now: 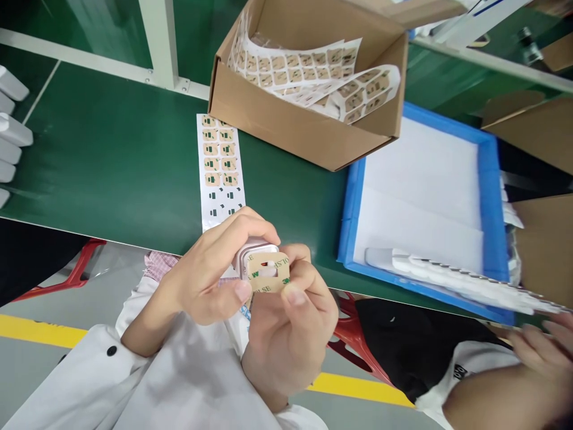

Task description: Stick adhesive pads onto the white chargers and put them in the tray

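My left hand is wrapped round a small white plastic housing with rounded corners, its end turned toward me. Between the thumb and fingers of my right hand is a tan adhesive pad with green print and a cut-out in its middle. The pad lies against or just in front of the housing's end; I cannot tell whether it is stuck down. Just beyond my hands, a white sticker sheet lies on the green table, with tan pads in its far rows and bare backing nearer me.
A cardboard box full of sticker sheets stands at the back. To the right is a blue tray with a row of white parts along its near side. A co-worker's blurred hand is beside it. More white housings sit far left.
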The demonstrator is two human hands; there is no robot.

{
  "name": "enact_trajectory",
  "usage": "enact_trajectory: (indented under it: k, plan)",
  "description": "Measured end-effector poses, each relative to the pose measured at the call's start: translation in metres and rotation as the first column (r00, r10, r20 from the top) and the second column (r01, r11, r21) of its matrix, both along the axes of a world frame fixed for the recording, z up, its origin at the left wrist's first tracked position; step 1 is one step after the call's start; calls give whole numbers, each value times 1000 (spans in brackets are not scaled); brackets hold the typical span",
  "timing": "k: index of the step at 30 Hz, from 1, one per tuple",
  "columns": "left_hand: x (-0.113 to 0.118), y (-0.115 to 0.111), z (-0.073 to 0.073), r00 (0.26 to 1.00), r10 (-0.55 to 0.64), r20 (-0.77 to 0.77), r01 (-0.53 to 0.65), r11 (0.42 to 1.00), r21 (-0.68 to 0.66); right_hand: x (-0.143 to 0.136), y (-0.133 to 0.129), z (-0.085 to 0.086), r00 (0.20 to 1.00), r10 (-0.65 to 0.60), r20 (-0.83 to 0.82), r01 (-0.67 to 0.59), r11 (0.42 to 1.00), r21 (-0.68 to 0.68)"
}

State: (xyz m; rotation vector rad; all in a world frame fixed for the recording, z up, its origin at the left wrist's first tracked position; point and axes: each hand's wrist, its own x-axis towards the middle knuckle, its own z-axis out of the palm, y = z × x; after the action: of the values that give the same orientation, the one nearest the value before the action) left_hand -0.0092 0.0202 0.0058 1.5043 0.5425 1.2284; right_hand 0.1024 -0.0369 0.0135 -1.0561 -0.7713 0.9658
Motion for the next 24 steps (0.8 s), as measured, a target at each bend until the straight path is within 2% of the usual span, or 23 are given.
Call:
enact_trajectory:
  k: [24]
  plan:
    - [2, -1, 1, 999, 30, -24, -30, 999, -12, 0, 0, -4, 1000, 28, 8, -28, 999, -19]
